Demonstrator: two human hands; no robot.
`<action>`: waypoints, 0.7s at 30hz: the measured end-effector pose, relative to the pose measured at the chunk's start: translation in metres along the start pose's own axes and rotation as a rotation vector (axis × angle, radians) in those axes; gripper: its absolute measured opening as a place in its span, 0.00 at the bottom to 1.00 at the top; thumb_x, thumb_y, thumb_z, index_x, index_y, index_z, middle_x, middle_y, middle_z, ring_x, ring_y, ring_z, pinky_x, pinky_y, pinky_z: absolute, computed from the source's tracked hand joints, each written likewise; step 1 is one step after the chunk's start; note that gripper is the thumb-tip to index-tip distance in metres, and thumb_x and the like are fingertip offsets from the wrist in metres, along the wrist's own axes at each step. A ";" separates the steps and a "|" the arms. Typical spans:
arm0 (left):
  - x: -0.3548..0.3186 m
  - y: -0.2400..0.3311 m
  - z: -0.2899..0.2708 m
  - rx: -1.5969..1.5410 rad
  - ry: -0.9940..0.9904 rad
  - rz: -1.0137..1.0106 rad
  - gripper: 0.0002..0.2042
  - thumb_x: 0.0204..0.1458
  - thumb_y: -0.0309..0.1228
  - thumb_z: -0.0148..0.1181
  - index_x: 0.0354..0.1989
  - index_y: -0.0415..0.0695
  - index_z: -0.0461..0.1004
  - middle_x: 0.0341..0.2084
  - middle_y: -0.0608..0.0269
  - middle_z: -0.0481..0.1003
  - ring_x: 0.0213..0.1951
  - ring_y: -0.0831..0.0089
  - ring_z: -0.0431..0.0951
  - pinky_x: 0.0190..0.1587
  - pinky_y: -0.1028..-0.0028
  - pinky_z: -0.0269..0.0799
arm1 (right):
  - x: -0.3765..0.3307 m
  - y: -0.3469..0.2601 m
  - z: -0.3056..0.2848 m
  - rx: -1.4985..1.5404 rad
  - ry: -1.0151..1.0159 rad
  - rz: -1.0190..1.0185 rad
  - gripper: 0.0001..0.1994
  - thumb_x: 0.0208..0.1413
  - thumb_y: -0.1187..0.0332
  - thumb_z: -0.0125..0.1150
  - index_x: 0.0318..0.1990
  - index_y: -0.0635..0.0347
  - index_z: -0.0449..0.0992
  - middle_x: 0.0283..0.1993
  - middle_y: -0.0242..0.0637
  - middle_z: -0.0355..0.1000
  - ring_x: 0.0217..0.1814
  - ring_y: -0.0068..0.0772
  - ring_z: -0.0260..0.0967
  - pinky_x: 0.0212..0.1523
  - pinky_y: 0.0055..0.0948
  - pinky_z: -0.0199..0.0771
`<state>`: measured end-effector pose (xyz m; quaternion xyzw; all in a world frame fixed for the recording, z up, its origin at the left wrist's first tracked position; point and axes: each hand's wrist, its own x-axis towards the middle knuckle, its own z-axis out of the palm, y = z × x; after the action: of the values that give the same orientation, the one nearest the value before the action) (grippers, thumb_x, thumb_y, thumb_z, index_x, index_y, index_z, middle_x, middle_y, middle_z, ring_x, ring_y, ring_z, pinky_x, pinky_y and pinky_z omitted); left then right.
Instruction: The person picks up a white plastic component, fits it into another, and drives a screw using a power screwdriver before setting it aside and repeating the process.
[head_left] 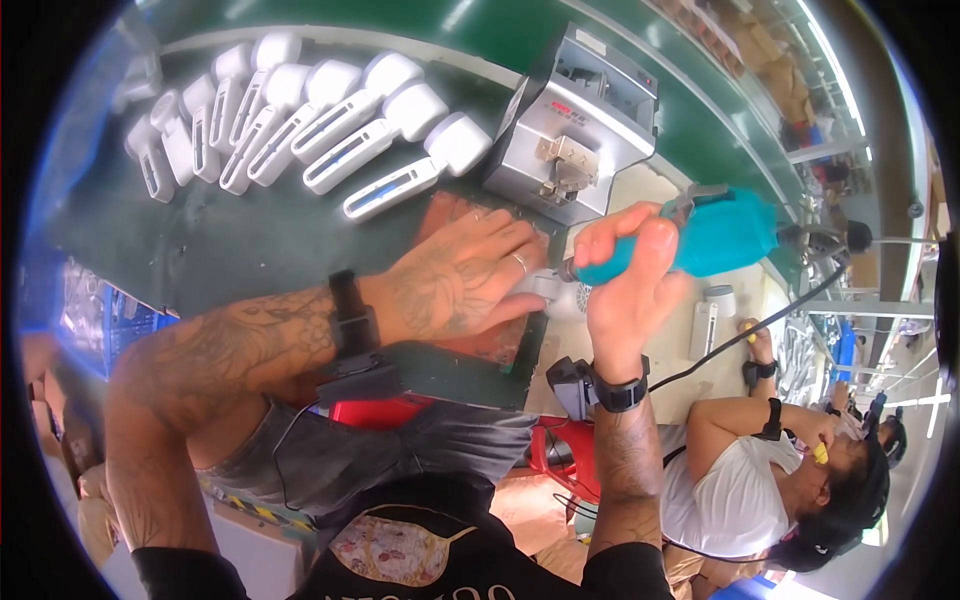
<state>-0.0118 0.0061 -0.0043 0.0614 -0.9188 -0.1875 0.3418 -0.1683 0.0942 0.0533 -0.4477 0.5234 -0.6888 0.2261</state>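
Observation:
My right hand (630, 285) grips a teal electric screwdriver (700, 238), its tip pointing left at a small white plastic part (555, 295). Flat over that part and a reddish-brown mat (450, 215) lies my left hand (460, 280), pressing the part down; most of the part is hidden under the fingers. A black cable (760, 325) runs from the screwdriver to the right. Both wrists wear black bands.
Several white plastic housings (330, 130) lie in a row on the green table (200, 240) at the back left. A grey metal machine (575, 125) stands just behind the mat. Another person in a white shirt (735, 490) works at the lower right.

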 end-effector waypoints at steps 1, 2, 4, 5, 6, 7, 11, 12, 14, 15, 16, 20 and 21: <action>-0.002 0.000 0.000 0.005 0.006 0.002 0.20 0.50 0.38 0.71 0.44 0.38 0.74 0.43 0.54 0.73 0.46 0.56 0.74 0.50 0.61 0.71 | 0.001 -0.001 0.000 -0.005 0.008 0.018 0.23 0.73 0.49 0.50 0.41 0.65 0.67 0.25 0.37 0.66 0.27 0.32 0.67 0.30 0.32 0.69; -0.002 0.000 -0.001 -0.017 -0.015 0.002 0.19 0.51 0.38 0.70 0.45 0.38 0.74 0.43 0.54 0.73 0.46 0.55 0.74 0.50 0.61 0.71 | 0.004 -0.005 0.002 -0.002 0.000 0.008 0.23 0.73 0.49 0.50 0.41 0.65 0.67 0.25 0.37 0.66 0.27 0.32 0.67 0.30 0.32 0.69; -0.002 -0.003 -0.004 -0.028 -0.028 0.002 0.19 0.52 0.39 0.69 0.45 0.38 0.74 0.43 0.53 0.73 0.46 0.54 0.74 0.50 0.60 0.71 | 0.010 -0.014 0.007 -0.058 0.050 0.031 0.23 0.74 0.50 0.48 0.43 0.67 0.69 0.26 0.36 0.67 0.28 0.31 0.68 0.31 0.30 0.69; -0.002 -0.002 -0.003 -0.036 -0.028 -0.006 0.18 0.53 0.39 0.67 0.45 0.39 0.74 0.43 0.53 0.72 0.46 0.53 0.74 0.51 0.59 0.71 | 0.015 -0.017 0.010 -0.057 0.044 0.026 0.23 0.74 0.50 0.48 0.43 0.67 0.69 0.26 0.36 0.67 0.28 0.31 0.68 0.31 0.30 0.69; -0.003 -0.002 -0.002 -0.046 -0.030 -0.011 0.18 0.54 0.39 0.66 0.46 0.39 0.74 0.42 0.52 0.72 0.46 0.53 0.74 0.51 0.58 0.71 | 0.026 -0.019 0.016 -0.047 0.085 -0.037 0.22 0.74 0.51 0.49 0.44 0.68 0.69 0.26 0.36 0.68 0.28 0.31 0.69 0.31 0.30 0.70; -0.005 -0.003 0.000 -0.041 -0.028 -0.010 0.18 0.54 0.39 0.66 0.46 0.39 0.74 0.42 0.52 0.72 0.46 0.53 0.74 0.51 0.58 0.71 | 0.036 -0.019 0.021 -0.036 0.125 -0.099 0.22 0.74 0.52 0.49 0.45 0.68 0.70 0.26 0.36 0.68 0.28 0.30 0.69 0.31 0.29 0.70; -0.006 -0.005 -0.003 -0.074 -0.051 -0.005 0.17 0.54 0.37 0.64 0.46 0.39 0.73 0.43 0.52 0.72 0.46 0.52 0.73 0.52 0.57 0.71 | 0.065 0.002 0.032 -0.092 0.097 -0.232 0.18 0.74 0.55 0.52 0.44 0.65 0.71 0.26 0.36 0.69 0.29 0.30 0.71 0.30 0.28 0.70; -0.005 -0.003 -0.005 -0.094 -0.100 -0.032 0.17 0.54 0.37 0.64 0.46 0.39 0.74 0.43 0.51 0.72 0.46 0.52 0.73 0.52 0.57 0.71 | 0.065 0.006 0.031 -0.090 0.093 -0.238 0.18 0.74 0.55 0.52 0.44 0.65 0.71 0.26 0.36 0.69 0.29 0.30 0.71 0.30 0.28 0.70; -0.002 -0.001 -0.006 -0.107 -0.092 -0.027 0.17 0.53 0.36 0.64 0.46 0.38 0.74 0.43 0.51 0.72 0.46 0.51 0.73 0.52 0.57 0.71 | 0.065 0.011 0.029 -0.082 0.133 -0.185 0.18 0.73 0.56 0.52 0.42 0.65 0.71 0.26 0.36 0.69 0.29 0.29 0.71 0.29 0.28 0.69; -0.001 0.000 -0.006 -0.126 -0.090 -0.024 0.17 0.53 0.36 0.64 0.47 0.38 0.74 0.44 0.50 0.73 0.46 0.51 0.73 0.52 0.57 0.71 | 0.065 0.012 0.029 -0.080 0.131 -0.185 0.18 0.73 0.56 0.52 0.42 0.65 0.71 0.26 0.36 0.69 0.29 0.29 0.71 0.29 0.28 0.69; -0.001 0.000 -0.006 -0.126 -0.090 -0.023 0.17 0.53 0.36 0.64 0.47 0.38 0.74 0.44 0.50 0.73 0.46 0.51 0.73 0.52 0.57 0.71 | 0.066 0.013 0.027 -0.076 0.116 -0.194 0.18 0.73 0.55 0.52 0.41 0.65 0.71 0.26 0.36 0.69 0.29 0.29 0.70 0.29 0.28 0.69; -0.007 -0.005 -0.002 -0.124 -0.054 -0.027 0.19 0.54 0.35 0.63 0.51 0.39 0.73 0.44 0.51 0.72 0.47 0.51 0.72 0.53 0.57 0.70 | 0.059 0.001 0.035 -0.066 0.062 -0.072 0.19 0.73 0.54 0.52 0.41 0.66 0.71 0.26 0.36 0.69 0.29 0.30 0.70 0.29 0.28 0.69; -0.010 -0.006 -0.001 -0.135 -0.055 -0.054 0.21 0.54 0.35 0.62 0.56 0.41 0.73 0.43 0.52 0.72 0.48 0.52 0.72 0.54 0.57 0.69 | 0.054 -0.005 0.035 -0.070 0.068 -0.065 0.19 0.73 0.54 0.52 0.41 0.66 0.71 0.26 0.36 0.69 0.29 0.30 0.70 0.29 0.28 0.69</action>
<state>-0.0042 0.0025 -0.0120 0.0576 -0.9111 -0.2597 0.3149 -0.1649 0.0358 0.0806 -0.4484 0.5399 -0.6918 0.1699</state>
